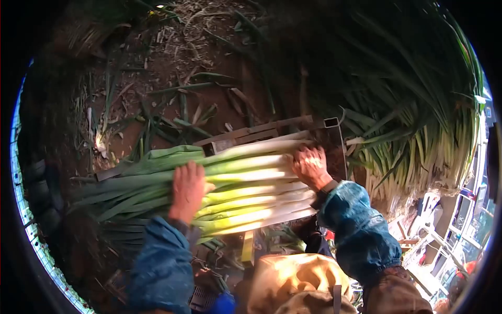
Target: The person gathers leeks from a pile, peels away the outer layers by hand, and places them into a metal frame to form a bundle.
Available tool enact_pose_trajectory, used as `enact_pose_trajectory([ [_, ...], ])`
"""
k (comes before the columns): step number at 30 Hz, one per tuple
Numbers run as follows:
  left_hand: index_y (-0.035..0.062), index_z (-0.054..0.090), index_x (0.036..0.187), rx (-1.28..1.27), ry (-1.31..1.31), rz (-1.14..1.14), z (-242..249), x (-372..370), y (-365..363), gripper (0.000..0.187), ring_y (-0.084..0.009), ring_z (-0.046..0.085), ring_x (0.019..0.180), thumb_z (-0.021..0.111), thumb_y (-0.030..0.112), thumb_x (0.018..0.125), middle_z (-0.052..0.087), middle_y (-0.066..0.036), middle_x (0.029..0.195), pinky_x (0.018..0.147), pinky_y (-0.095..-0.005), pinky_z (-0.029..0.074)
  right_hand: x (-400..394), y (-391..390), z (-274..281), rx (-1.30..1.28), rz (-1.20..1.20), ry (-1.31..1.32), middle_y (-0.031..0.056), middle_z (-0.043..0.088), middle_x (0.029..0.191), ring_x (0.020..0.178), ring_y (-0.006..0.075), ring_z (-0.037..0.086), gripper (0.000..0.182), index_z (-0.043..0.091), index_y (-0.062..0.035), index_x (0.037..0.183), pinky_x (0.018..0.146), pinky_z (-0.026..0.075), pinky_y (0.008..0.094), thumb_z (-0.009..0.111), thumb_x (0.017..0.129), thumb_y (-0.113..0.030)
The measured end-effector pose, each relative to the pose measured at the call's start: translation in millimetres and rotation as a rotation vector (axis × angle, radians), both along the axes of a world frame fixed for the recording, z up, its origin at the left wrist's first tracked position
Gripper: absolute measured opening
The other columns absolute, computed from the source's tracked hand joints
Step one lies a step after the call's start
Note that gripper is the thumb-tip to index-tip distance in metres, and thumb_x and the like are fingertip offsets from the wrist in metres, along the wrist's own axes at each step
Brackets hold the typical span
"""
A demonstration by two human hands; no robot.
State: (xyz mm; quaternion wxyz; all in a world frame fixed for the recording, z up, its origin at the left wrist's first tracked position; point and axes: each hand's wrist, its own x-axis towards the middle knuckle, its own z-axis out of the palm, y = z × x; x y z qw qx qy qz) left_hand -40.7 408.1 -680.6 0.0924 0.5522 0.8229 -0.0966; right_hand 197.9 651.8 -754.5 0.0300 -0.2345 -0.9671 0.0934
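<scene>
A row of leeks (251,180) lies side by side in front of me, white ends to the right and green leaves to the left. Across the pale green middle rests my left hand (189,189), its fingers stretched out and its thumb held apart to the right. My right hand (311,166) is at the white ends, with bent fingers closed over the upper stalks; the undersides of its fingers are hidden. Beneath and behind the row shows a wooden frame (256,131), mostly covered by the leeks.
A large heap of leeks (413,136) stands at the right, beside a metal frame edge (343,152). Cut leaves (183,125) litter the brown ground beyond. Below the row are a yellow bar (248,248) and a dark crate (201,299). Brightly lit clutter sits at lower right.
</scene>
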Motion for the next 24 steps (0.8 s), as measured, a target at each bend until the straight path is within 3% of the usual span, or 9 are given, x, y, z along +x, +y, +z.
enact_pose_trajectory([
  [2,0.0033,0.055,0.105,0.059,-0.038,0.059,-2,20,-22,0.059,-0.0289,0.05,0.092,0.077,0.039,0.064,0.052,-0.013,0.1,0.087,-0.0418,0.039,-1,-3,17,-0.12,0.028,-0.138,0.0122,0.059,0.095,0.094,0.0305,0.055,0.03,0.064,-0.0083,0.077,0.081,0.039,0.0491,0.055,0.086,-0.035],
  [7,0.0011,0.055,0.109,0.101,-0.099,0.067,-35,-3,-8,0.054,-0.0311,0.049,0.097,0.07,0.037,0.072,0.053,-0.015,0.102,0.091,-0.0459,0.036,-49,-53,18,-0.302,0.129,-0.119,0.0192,0.043,0.132,0.123,0.0381,0.04,0.061,0.043,-0.0095,0.134,0.102,0.03,0.0519,0.058,0.084,-0.043],
  [13,0.0029,0.055,0.11,0.239,-0.033,0.018,13,-9,-36,0.057,-0.0312,0.048,0.101,0.073,0.038,0.069,0.052,-0.014,0.103,0.093,-0.0481,0.035,-54,-72,0,-0.164,0.095,-0.124,0.0174,0.037,0.136,0.124,0.0361,0.034,0.068,0.041,-0.009,0.135,0.099,0.027,0.0526,0.058,0.082,-0.046],
  [15,0.0035,0.051,0.117,0.058,-0.106,0.52,46,-45,-72,0.061,-0.0334,0.045,0.112,0.074,0.033,0.069,0.048,-0.016,0.117,0.099,-0.051,0.03,-57,-68,-1,-0.175,0.121,-0.147,0.0184,0.037,0.135,0.124,0.0366,0.033,0.066,0.042,-0.0088,0.135,0.098,0.027,0.0527,0.056,0.083,-0.048],
  [17,0.0023,0.05,0.112,0.221,0.38,0.457,27,-63,-127,0.063,-0.0338,0.045,0.109,0.075,0.035,0.064,0.049,-0.015,0.112,0.093,-0.0518,0.032,-65,-74,5,-0.22,0.153,-0.168,0.0192,0.039,0.134,0.123,0.0375,0.036,0.065,0.042,-0.0075,0.134,0.098,0.029,0.0536,0.055,0.084,-0.047],
  [18,0.0002,0.049,0.117,0.058,0.144,0.651,26,-61,-125,0.066,-0.037,0.042,0.118,0.075,0.031,0.065,0.048,-0.018,0.12,0.099,-0.0523,0.03,-62,-70,8,-0.212,0.137,-0.203,0.0197,0.039,0.134,0.122,0.0379,0.037,0.065,0.042,-0.0068,0.134,0.098,0.03,0.0541,0.054,0.084,-0.047],
  [19,-0.001,0.048,0.12,0.157,0.401,0.457,-26,-66,-167,0.068,-0.0389,0.041,0.12,0.075,0.027,0.064,0.048,-0.02,0.123,0.1,-0.0511,0.031,-47,-75,-26,0.213,0.342,0.001,0.0204,0.042,0.131,0.12,0.0398,0.041,0.062,0.041,-0.0042,0.133,0.098,0.032,0.0558,0.052,0.086,-0.044],
  [22,0.0007,0.046,0.125,0.175,0.172,0.668,-46,-80,-162,0.064,-0.0388,0.041,0.121,0.073,0.015,0.069,0.045,-0.022,0.129,0.103,-0.0481,0.03,-54,-77,-32,-0.124,0.152,0.006,0.0211,0.043,0.132,0.123,0.0388,0.04,0.059,0.043,-0.0058,0.13,0.098,0.033,0.0588,0.049,0.088,-0.047],
  [24,0.0022,0.037,0.136,0.02,0.41,0.472,-66,-94,-193,0.063,-0.037,0.036,0.127,0.06,0.032,0.085,0.041,-0.02,0.136,0.107,-0.0469,0.026,-58,-71,1,-0.073,0.126,-0.14,0.0197,0.043,0.132,0.119,0.0362,0.042,0.06,0.043,-0.008,0.129,0.095,0.035,0.0547,0.051,0.086,-0.049],
])
